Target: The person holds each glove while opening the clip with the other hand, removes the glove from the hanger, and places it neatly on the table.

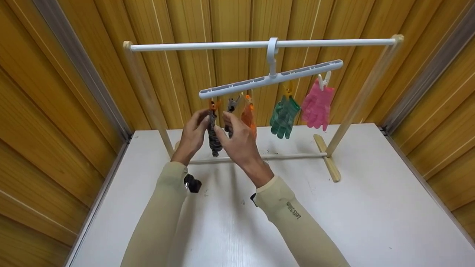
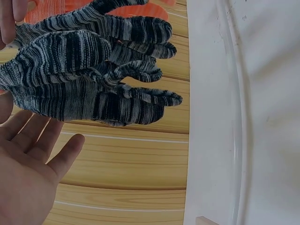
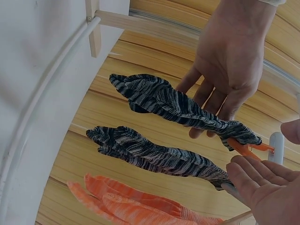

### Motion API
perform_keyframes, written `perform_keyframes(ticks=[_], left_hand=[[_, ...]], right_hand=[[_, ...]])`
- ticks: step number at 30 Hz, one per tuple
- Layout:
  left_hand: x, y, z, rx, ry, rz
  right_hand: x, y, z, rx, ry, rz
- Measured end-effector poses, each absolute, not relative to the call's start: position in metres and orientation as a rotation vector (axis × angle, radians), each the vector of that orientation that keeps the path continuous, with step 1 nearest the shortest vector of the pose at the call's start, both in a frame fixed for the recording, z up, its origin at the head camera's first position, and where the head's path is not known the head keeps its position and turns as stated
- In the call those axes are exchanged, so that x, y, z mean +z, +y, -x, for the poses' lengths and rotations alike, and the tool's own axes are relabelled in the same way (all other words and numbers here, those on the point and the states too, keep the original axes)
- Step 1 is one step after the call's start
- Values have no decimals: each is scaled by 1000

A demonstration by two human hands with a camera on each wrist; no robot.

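Note:
Two black-and-grey striped knit gloves hang by their cuffs, fingers downward. An orange clothespin (image 1: 213, 105) holds the outer glove (image 1: 213, 139); a grey clothespin (image 1: 232, 104) holds the inner glove (image 3: 154, 152). My left hand (image 1: 193, 133) is at the outer glove's left side, its fingers extended behind the cuff in the right wrist view. On the other side, my right hand (image 1: 239, 141) has its fingers loosely stretched between the two gloves, near the cuffs and clothespins. In the head view it partly covers the inner glove.
A pale blue hanger (image 1: 237, 86) tilts down leftward from a white rod (image 1: 200, 46) on a wooden stand. To the right hang an orange glove (image 1: 249, 116), a green glove (image 1: 285, 118) and a pink glove (image 1: 318, 105). Below lies a white tabletop (image 1: 371, 207); wood-patterned walls surround it.

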State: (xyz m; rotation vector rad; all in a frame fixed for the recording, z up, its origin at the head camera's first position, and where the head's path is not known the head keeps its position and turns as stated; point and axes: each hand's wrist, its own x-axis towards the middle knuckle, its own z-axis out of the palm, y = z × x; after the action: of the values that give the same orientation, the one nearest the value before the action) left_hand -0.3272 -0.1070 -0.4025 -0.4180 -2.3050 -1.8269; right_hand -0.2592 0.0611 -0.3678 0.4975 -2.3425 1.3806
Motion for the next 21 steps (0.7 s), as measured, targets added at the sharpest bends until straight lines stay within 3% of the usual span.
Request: perform_keyframes(ticks=[21], left_hand=[[-403, -104, 328, -1886, -2195, 444]], right_hand=[[-365, 53, 270, 1318, -2312, -450]])
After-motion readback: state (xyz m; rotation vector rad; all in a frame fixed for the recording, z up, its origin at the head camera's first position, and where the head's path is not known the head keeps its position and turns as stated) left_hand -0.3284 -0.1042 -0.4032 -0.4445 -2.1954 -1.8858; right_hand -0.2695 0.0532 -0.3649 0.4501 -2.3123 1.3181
